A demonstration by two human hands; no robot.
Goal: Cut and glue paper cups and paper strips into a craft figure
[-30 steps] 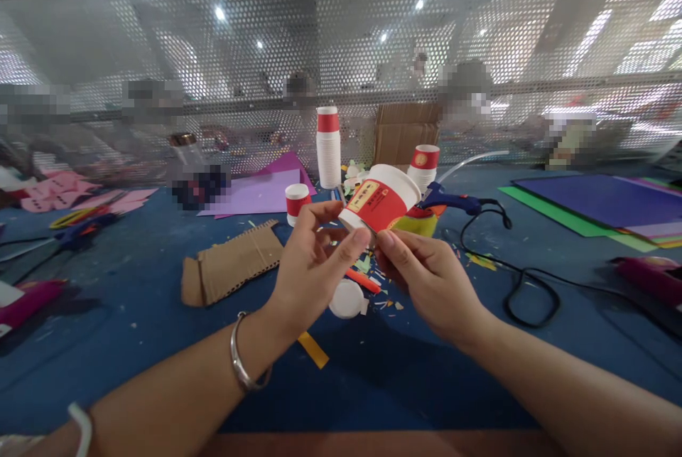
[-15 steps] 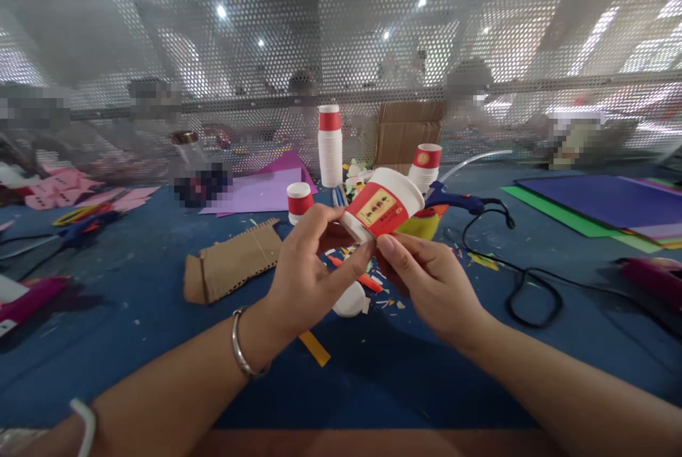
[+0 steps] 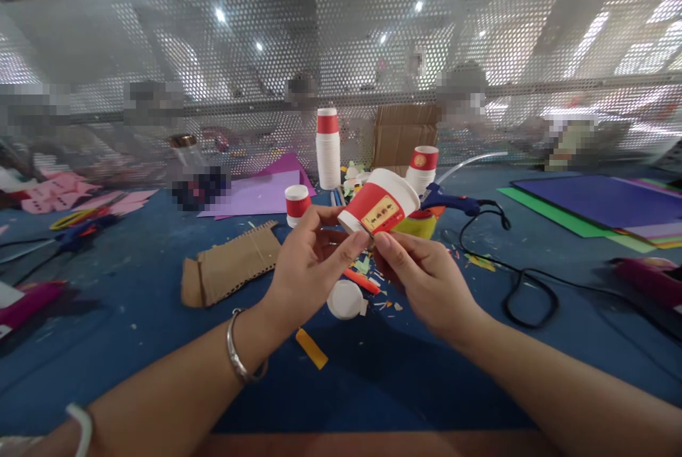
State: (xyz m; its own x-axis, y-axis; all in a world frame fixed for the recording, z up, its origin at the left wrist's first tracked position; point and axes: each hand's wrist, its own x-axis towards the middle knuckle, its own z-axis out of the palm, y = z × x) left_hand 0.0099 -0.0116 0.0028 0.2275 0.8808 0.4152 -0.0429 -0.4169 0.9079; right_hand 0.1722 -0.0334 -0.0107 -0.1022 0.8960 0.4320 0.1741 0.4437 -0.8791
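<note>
Between my two hands a red and white paper cup (image 3: 376,202) is held tilted, its mouth toward the upper right and its yellow label facing me. My left hand (image 3: 314,258) has its fingers and thumb closed around the base end. The thumb and fingers of my right hand (image 3: 418,276) pinch the cup's lower edge, close to the left thumb; whether anything small sits in that pinch is hidden. Below the hands, a white paper disc (image 3: 345,299) with a small tab lies on the blue table (image 3: 383,386), beside an orange-red pen-like stick (image 3: 363,281).
Behind stand a tall cup stack (image 3: 328,151), a second stack (image 3: 423,165) and a single cup (image 3: 297,202). A blue glue gun (image 3: 450,199) trails a black cord rightward. Cardboard (image 3: 231,265) lies left, coloured sheets (image 3: 580,205) right, a yellow strip (image 3: 311,349) in front.
The cup has turned in my hands, so its yellow label has moved lower and to the right. Both hands keep hold of it, in nearly the same place.
</note>
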